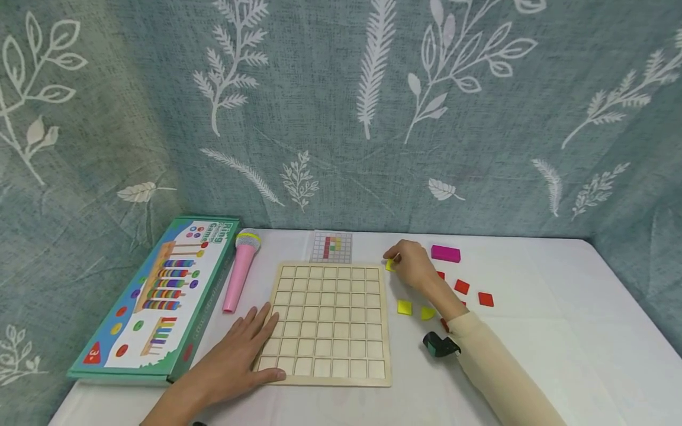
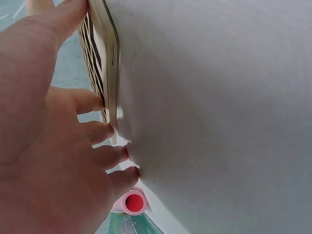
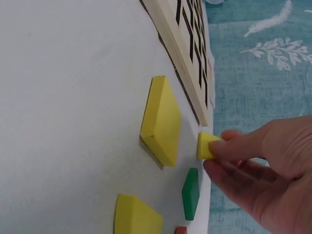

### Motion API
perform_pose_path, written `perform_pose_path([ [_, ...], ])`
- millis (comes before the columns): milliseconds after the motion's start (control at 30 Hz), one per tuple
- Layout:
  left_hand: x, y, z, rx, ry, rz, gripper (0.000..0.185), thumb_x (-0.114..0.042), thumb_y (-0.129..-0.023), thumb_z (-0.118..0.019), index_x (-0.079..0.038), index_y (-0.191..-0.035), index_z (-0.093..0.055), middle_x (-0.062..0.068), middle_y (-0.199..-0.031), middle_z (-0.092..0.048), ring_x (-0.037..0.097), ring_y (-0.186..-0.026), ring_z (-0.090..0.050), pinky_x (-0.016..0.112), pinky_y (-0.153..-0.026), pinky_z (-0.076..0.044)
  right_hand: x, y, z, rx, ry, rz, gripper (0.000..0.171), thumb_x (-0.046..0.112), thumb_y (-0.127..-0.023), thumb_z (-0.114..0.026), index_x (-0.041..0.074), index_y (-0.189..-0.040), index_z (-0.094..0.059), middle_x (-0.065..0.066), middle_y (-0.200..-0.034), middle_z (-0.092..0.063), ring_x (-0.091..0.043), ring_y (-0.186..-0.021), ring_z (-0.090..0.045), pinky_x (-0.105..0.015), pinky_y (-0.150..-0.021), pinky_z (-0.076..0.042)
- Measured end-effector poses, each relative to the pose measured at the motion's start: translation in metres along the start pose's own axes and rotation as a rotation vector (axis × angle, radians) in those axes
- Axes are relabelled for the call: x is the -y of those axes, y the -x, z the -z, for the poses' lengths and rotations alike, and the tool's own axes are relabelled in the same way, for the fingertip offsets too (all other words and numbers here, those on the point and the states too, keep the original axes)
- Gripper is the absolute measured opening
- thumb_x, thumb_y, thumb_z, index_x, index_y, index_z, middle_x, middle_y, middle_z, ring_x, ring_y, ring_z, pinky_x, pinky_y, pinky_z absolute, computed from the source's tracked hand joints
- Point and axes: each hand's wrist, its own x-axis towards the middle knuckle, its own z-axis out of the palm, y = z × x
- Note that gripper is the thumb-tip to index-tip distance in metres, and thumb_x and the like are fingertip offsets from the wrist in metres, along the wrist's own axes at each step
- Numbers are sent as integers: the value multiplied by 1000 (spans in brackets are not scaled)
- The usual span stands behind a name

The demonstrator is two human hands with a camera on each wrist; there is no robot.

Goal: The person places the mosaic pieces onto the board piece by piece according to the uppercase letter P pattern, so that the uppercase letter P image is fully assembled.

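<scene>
**A:** Fingertips first: the right hand (image 1: 412, 265) pinches a small yellow tile (image 3: 205, 145) between thumb and forefingers, just off the far right corner of the wooden grid board (image 1: 327, 322).

**B:** Which way does that piece lie?

**A:** In the right wrist view it is a flat square held on edge, one face turned toward the board's rim. It is too short to have a clear long axis. From the head camera only a yellow sliver (image 1: 391, 265) shows past the knuckles.

**B:** And the other hand?

**A:** The left hand (image 1: 242, 358) lies flat with its fingers spread and straight, pressing on the board's near left corner, thumb along the front edge. The left wrist view shows the fingertips (image 2: 100, 131) against the board's side.

**B:** What does the wrist camera add?

**A:** A green tile (image 3: 190, 193) beside the held piece, which the head view hides behind the hand, and two more yellow tiles (image 3: 161, 119) lying flat on the white tablecloth (image 1: 533, 355).

**B:** Room around them?

**A:** Red tiles (image 1: 461, 287) and a magenta block (image 1: 445, 254) lie to the right, with bare cloth beyond them to the table edge. A pattern card (image 1: 331, 247) touches the board's far edge. A pink toy microphone (image 1: 241, 269) and a ring game box (image 1: 160, 296) lie along the left.
</scene>
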Motion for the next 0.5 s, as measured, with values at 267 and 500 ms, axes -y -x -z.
perform_pose_path([
  [267,1,0,-1,-8,-13,5,100,-64,-81,-65,2,-150,-35,23,-159,-22,48,-143,-20,61,-113,-21,9,1,5,-7,-51,135,18,-8,-87,-66,-4,-103,-73,-13,-98,-71,-25,-86,-68,-35,-76,-58],
  [500,1,-1,-1,-9,-1,3,99,-64,-82,-65,1,-150,-34,23,-159,-22,47,-144,-19,61,-113,-20,23,1,6,-3,-108,146,19,-7,-87,-67,-3,-105,-73,-15,-103,-71,-25,-88,-69,-33,-75,-58],
])
